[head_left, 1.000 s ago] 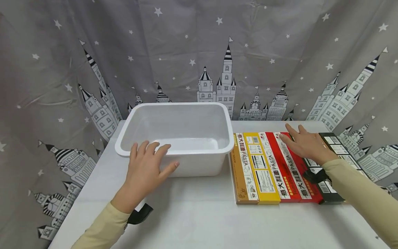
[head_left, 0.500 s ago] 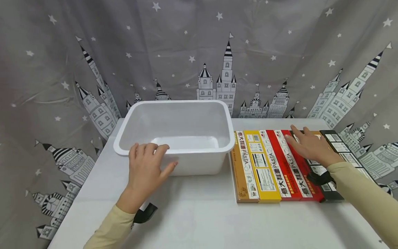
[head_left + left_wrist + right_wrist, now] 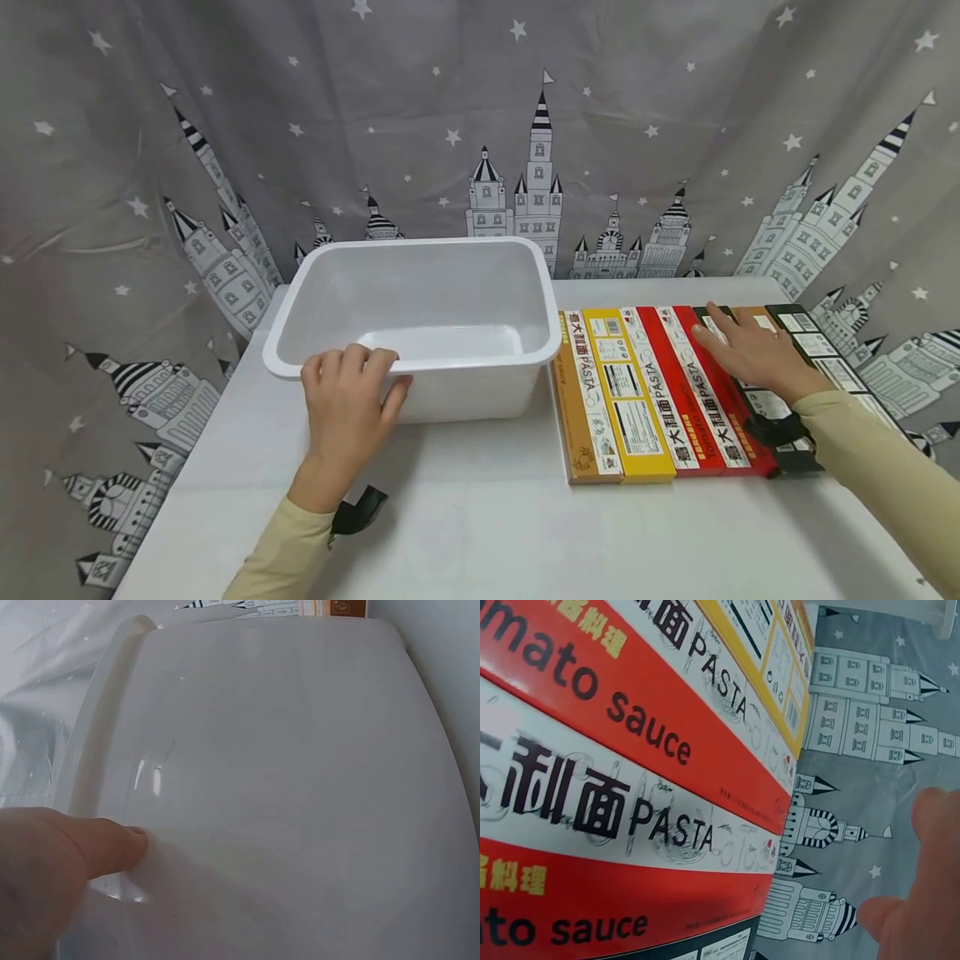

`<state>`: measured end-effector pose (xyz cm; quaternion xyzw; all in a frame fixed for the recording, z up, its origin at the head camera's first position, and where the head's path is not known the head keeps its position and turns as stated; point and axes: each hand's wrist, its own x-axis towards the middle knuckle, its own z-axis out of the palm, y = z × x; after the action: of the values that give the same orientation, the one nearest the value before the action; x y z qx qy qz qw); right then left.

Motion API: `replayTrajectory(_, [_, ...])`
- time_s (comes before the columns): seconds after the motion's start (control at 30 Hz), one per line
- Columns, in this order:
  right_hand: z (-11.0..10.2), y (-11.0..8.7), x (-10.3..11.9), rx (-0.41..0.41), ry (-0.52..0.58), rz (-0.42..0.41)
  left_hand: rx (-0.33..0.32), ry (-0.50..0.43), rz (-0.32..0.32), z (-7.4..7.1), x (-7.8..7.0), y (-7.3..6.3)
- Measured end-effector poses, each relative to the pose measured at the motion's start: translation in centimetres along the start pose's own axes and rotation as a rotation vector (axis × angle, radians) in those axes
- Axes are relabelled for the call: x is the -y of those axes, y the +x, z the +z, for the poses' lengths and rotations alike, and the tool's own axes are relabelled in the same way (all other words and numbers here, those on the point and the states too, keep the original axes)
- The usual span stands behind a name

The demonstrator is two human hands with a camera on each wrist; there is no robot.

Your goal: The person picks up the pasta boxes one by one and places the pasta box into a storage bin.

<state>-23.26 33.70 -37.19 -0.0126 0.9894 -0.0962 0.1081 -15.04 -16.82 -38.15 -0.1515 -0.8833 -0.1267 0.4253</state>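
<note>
In the head view my left hand (image 3: 347,417) grips the front rim of a white plastic bin (image 3: 465,396), fingers over the edge. The left wrist view shows its thumb (image 3: 112,846) against the bin's outer wall (image 3: 270,750). Over at the right, my right hand (image 3: 757,354) is held with fingers stretched out, overlapping the dark pasta boxes (image 3: 768,404) in a flat row. Red pasta boxes (image 3: 686,387), one marked tomato sauce, lie just left of it. In the right wrist view two fingertips (image 3: 930,862) show beyond the boxes' far ends, holding nothing.
A yellow box (image 3: 637,417) and a brown box (image 3: 576,417) form the row's left end, close beside the bin. Everything stands on a white table (image 3: 480,517). A grey curtain (image 3: 420,100) printed with castles and stars hangs behind it.
My left hand's fingers have come down over the bin's front rim, and the thumb has drawn in to its wall. My right hand has shifted slightly right over the boxes.
</note>
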Motion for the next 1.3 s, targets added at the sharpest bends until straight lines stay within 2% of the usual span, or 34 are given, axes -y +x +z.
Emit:
replayTrajectory(0.3, [0.5,-0.3,-1.4,-0.028,0.006,0.027,0.003,0.002,0.002,0.1,0.2,0.0])
replayTrajectory(0.43, [0.8,-0.7,-2.9,-0.057,-0.005,0.038,-0.010,0.003,0.005,0.3,0.3,-0.1])
replayTrajectory(0.67, [1.2,-1.7,-7.4,-0.064,0.003,0.033,-0.016,0.004,-0.004,0.3,0.3,-0.2])
replayTrajectory(0.97, [2.8,-4.4,-14.3,-0.058,0.058,0.072,-0.038,-0.011,-0.002,0.4,0.1,0.0])
replayTrajectory(1.13, [4.1,-5.5,-16.5,-0.059,0.058,0.122,-0.031,-0.017,-0.010,0.3,0.1,0.0])
replayTrajectory(1.3, [5.5,-6.3,-17.6,-0.067,0.053,0.159,-0.030,-0.003,0.009,0.4,0.2,0.0])
